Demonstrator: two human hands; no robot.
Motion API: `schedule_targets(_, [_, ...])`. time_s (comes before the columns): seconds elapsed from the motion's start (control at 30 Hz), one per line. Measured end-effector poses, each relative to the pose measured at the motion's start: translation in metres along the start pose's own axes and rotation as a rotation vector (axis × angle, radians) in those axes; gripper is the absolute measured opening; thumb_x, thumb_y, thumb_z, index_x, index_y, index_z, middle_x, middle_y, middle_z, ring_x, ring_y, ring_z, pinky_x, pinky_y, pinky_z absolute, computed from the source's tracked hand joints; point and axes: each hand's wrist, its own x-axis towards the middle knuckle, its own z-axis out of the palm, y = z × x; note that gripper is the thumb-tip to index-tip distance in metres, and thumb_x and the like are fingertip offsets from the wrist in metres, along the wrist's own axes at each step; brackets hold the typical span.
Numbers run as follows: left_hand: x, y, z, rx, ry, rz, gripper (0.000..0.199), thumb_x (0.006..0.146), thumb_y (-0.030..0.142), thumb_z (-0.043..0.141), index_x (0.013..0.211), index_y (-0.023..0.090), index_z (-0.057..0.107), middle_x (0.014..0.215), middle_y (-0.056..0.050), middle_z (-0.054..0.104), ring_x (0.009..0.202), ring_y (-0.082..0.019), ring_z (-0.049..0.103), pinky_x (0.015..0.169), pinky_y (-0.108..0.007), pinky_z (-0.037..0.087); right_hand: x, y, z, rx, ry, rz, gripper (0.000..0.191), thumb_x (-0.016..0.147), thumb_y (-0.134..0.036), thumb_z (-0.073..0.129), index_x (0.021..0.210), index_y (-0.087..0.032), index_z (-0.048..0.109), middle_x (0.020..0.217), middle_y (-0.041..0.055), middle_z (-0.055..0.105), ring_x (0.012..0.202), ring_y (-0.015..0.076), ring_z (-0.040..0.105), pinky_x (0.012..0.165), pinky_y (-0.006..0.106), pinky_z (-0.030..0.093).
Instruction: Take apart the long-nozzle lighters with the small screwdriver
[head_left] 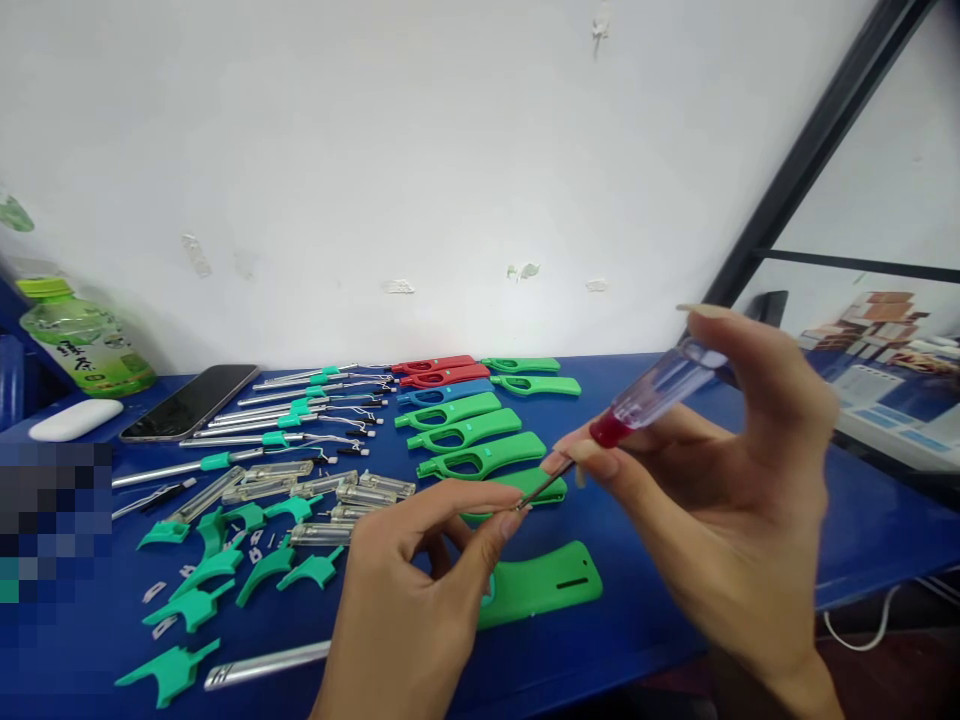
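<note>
In my right hand (pixel 720 470) is a screwdriver (pixel 652 395) with a clear purple-tinted handle and a red collar, its shaft slanting down to the left. My left hand (pixel 435 580) has thumb and index finger closed at the screwdriver's tip; anything small pinched there is too small to make out. Beneath the left hand lies a green lighter casing (pixel 555 583) with a dark slot. A metal tube (pixel 270 664) shows on the other side of that hand; whether it joins the casing is hidden.
Green, red and blue lighter casing halves (pixel 480 455) lie in columns behind my hands. Leftward are metal rods with wires (pixel 292 410), clear fuel tanks (pixel 322 535), teal triggers (pixel 172 672), a phone (pixel 191 400), a white case (pixel 75 420) and a bottle (pixel 90 340). A wall stands behind.
</note>
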Motion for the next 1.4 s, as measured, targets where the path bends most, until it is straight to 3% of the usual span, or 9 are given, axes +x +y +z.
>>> schedule_targets(0.27, [-0.001,-0.001,0.001,-0.019,-0.021,0.002,0.022,0.089,0.049,0.079,0.095,0.029,0.086,0.065,0.002,0.073,0.05,-0.011,0.057,0.048,-0.021,0.042,0.0,0.0,0.002,-0.019,0.039,0.006,0.073,0.089,-0.005,0.078,0.144,-0.048,0.06,0.151,-0.0081,0.06,0.08,0.0126,0.071,0.075,0.033,0.071])
schedule_targets(0.57, [-0.003,-0.007,0.002,0.018,0.033,0.084,0.011,0.089,0.038,0.078,0.095,0.033,0.085,0.054,0.007,0.066,0.045,-0.008,0.056,0.044,-0.015,0.039,0.0,-0.009,0.005,-0.09,0.063,0.114,0.068,0.092,-0.009,0.078,0.14,-0.053,0.06,0.15,-0.0124,0.058,0.079,0.0111,0.068,0.076,0.032,0.064])
schedule_targets(0.93, [-0.004,-0.006,0.005,-0.075,0.028,0.107,0.007,0.086,0.029,0.082,0.088,0.036,0.084,0.073,0.008,0.077,0.044,-0.005,0.06,0.044,-0.012,0.041,-0.002,-0.013,0.003,-0.132,0.024,0.143,0.068,0.093,-0.012,0.078,0.142,-0.055,0.06,0.143,-0.011,0.066,0.089,0.0165,0.071,0.09,0.039,0.062])
schedule_targets(1.07, [-0.005,-0.004,0.005,-0.089,0.033,0.134,0.015,0.084,0.024,0.085,0.09,0.038,0.084,0.063,0.01,0.071,0.044,-0.004,0.061,0.045,-0.01,0.04,0.0,-0.016,0.002,-0.129,0.047,0.128,0.066,0.091,-0.009,0.078,0.138,-0.053,0.063,0.14,-0.0092,0.067,0.089,0.0179,0.072,0.092,0.042,0.063])
schedule_targets(1.2, [-0.004,-0.004,0.008,-0.06,0.047,0.178,0.015,0.084,0.024,0.084,0.09,0.038,0.084,0.06,0.011,0.07,0.045,-0.004,0.061,0.046,-0.01,0.043,0.001,-0.021,-0.005,-0.146,0.011,0.127,0.065,0.092,-0.012,0.078,0.141,-0.051,0.063,0.14,-0.0063,0.067,0.103,0.0216,0.073,0.093,0.043,0.064])
schedule_targets(1.3, [-0.004,-0.007,0.013,-0.012,0.029,0.193,0.016,0.086,0.026,0.082,0.092,0.04,0.083,0.077,0.012,0.08,0.054,-0.005,0.066,0.05,-0.01,0.046,0.002,-0.028,-0.015,-0.215,-0.055,0.145,0.055,0.094,-0.021,0.079,0.141,-0.048,0.065,0.132,-0.0053,0.073,0.111,0.0243,0.073,0.093,0.043,0.064])
schedule_targets(1.4, [-0.006,-0.012,0.022,0.031,0.006,0.204,0.016,0.087,0.027,0.081,0.093,0.041,0.082,0.083,0.013,0.082,0.068,-0.007,0.075,0.053,-0.01,0.048,0.004,-0.036,-0.028,-0.321,-0.075,0.14,0.037,0.098,-0.025,0.075,0.128,-0.047,0.073,0.118,-0.0082,0.08,0.102,0.0191,0.076,0.087,0.034,0.065])
